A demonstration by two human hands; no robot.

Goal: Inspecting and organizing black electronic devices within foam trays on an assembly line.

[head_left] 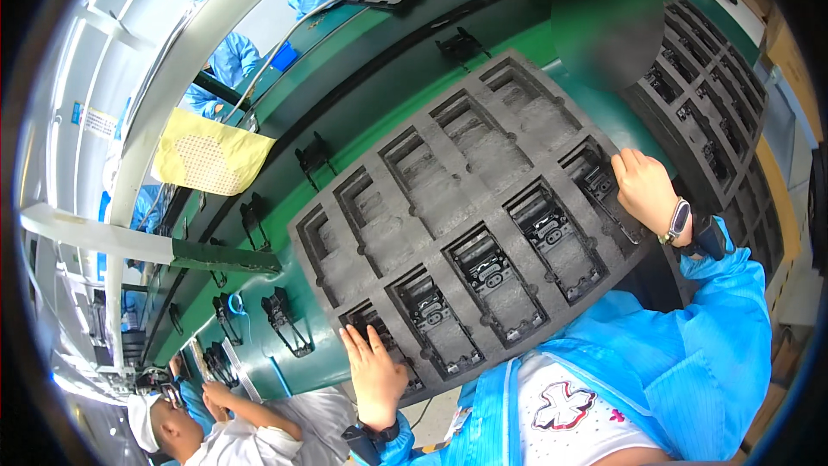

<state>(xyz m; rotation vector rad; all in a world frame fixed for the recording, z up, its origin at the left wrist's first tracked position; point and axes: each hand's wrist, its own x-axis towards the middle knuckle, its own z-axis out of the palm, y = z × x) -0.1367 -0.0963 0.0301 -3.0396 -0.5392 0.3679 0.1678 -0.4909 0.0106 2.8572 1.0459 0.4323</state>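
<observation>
A large dark grey foam tray (420, 248) lies slanted in front of me, its near edge close to my body. The near row of compartments holds black metal-and-plastic frame parts (490, 272); the far row shows bare foam. My left hand (377, 380) grips the tray's near left corner, fingers stretched over the end compartment and partly covering the part in it. At the right end, my right hand (645, 190) is closed on the tray's edge, its fingers curled and their tips hidden. Another black part (591, 174) sits in the compartment beside that hand.
Several black parts stand along the green bench (323, 293), one (283, 319) left of the tray. More filled foam trays (703, 95) are stacked at right. A yellow cloth (211, 154) hangs from a pale frame. A co-worker in white (250, 431) sits lower left; others in blue work across the bench.
</observation>
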